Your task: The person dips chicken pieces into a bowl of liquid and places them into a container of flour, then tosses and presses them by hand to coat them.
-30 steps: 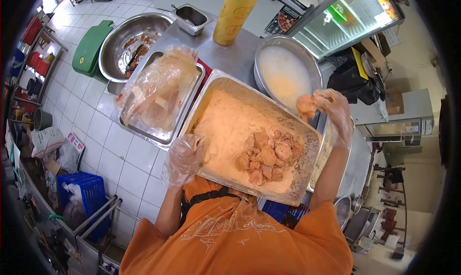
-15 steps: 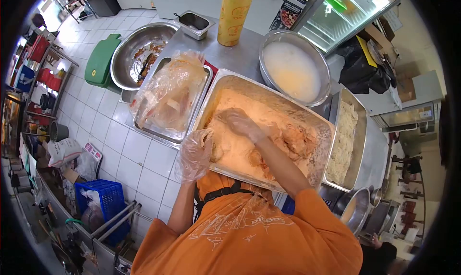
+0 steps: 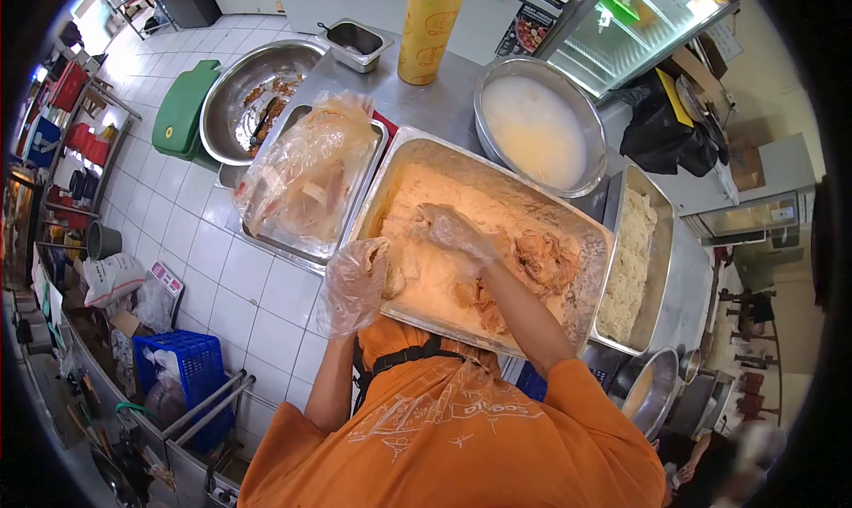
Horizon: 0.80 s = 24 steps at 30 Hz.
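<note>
A deep metal tray [image 3: 596,306] of pale orange flour stands before me, with floured meat pieces [image 3: 543,261] in its right half. My left hand [image 3: 353,282], in a clear plastic glove, is closed on a floured piece [image 3: 387,264] at the tray's left edge. Also gloved, my right hand [image 3: 448,228] is over the flour near the middle left, its fingers bent downward; whether anything lies under them is hidden. Beyond my left hand, a smaller tray [image 3: 297,258] bears a clear plastic bag [image 3: 311,175] with pale contents.
Behind the flour tray stands a bowl of cloudy liquid [image 3: 537,131]. A tray of coated pieces [image 3: 632,259] is at the right. A yellow wrap roll [image 3: 429,29], a small metal container [image 3: 357,42] and a large steel bowl [image 3: 222,104] stand farther back. A person [image 3: 710,464] shows at lower right.
My right hand has moved slightly right over the flour. The piece in my left hand shows more over the tray. At lower right, more of the other person has come into view.
</note>
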Available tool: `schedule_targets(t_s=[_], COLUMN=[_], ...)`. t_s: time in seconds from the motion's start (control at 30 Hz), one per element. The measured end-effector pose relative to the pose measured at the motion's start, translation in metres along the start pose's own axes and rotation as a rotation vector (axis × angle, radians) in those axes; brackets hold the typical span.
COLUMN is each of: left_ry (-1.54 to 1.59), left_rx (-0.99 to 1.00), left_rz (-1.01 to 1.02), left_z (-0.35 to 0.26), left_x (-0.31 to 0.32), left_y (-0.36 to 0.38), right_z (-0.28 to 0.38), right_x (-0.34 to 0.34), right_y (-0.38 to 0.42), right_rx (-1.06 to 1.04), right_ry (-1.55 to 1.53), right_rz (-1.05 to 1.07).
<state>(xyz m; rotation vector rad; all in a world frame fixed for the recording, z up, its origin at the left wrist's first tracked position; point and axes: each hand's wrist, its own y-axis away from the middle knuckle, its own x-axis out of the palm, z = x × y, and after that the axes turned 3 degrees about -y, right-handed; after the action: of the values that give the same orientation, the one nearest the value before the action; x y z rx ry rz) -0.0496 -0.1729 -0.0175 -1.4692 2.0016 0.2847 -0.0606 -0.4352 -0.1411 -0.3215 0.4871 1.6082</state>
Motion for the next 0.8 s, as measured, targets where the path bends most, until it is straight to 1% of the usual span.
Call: schedule_targets(t_s=[0.07,0.17,0.27,0.37,0.43,0.5,0.53,0.6,0.63,0.7,0.73,0.77,0.8], left_ry=[0.018,0.050,0.039,0.019,0.015,0.012,0.010,0.008,0.013,0.021,0.027,0.033,0.040], left_rx=[0.005,0.012,-0.005,0.018,0.032,0.017,0.007,-0.004,-0.005,-0.012,-0.004,0.003,0.010], left_rz=[0.009,-0.007,-0.021,-0.023,-0.024,-0.027,-0.023,-0.010,-0.010,-0.003,0.000,0.003,0.002], left_z=[0.000,0.002,-0.001,0.000,0.003,0.005,0.004,-0.002,-0.001,0.001,0.003,0.006,0.008], left_x=[0.000,0.001,-0.001,0.001,0.003,0.003,0.002,-0.001,0.000,0.001,0.002,0.003,0.004], left_y=[0.001,0.001,0.000,0.000,-0.001,0.001,0.002,0.000,-0.002,-0.001,0.000,0.001,0.001], right_z=[-0.013,0.042,0.061,0.037,0.027,0.051,0.101,0.120,0.100,0.031,0.028,0.047,0.084], right_x=[0.018,0.000,-0.018,-0.026,-0.032,-0.039,-0.052,-0.060,-0.064,-0.056,-0.055,-0.059,-0.063], right_y=[-0.008,-0.011,-0.005,-0.012,-0.005,0.000,0.010,0.011,0.001,-0.007,-0.003,0.001,0.015], right_rx=[-0.110,0.190,0.029,-0.151,-0.172,-0.114,-0.037,0.133,0.222,-0.039,-0.064,-0.016,0.036], right_ry=[0.344,0.003,-0.205,0.199,0.375,0.299,0.138,0.114,0.254,0.669,0.691,0.521,0.319], right_rz=[-0.143,-0.047,-0.164,-0.212,-0.284,-0.290,-0.265,-0.142,-0.042,-0.121,-0.131,-0.121,-0.128])
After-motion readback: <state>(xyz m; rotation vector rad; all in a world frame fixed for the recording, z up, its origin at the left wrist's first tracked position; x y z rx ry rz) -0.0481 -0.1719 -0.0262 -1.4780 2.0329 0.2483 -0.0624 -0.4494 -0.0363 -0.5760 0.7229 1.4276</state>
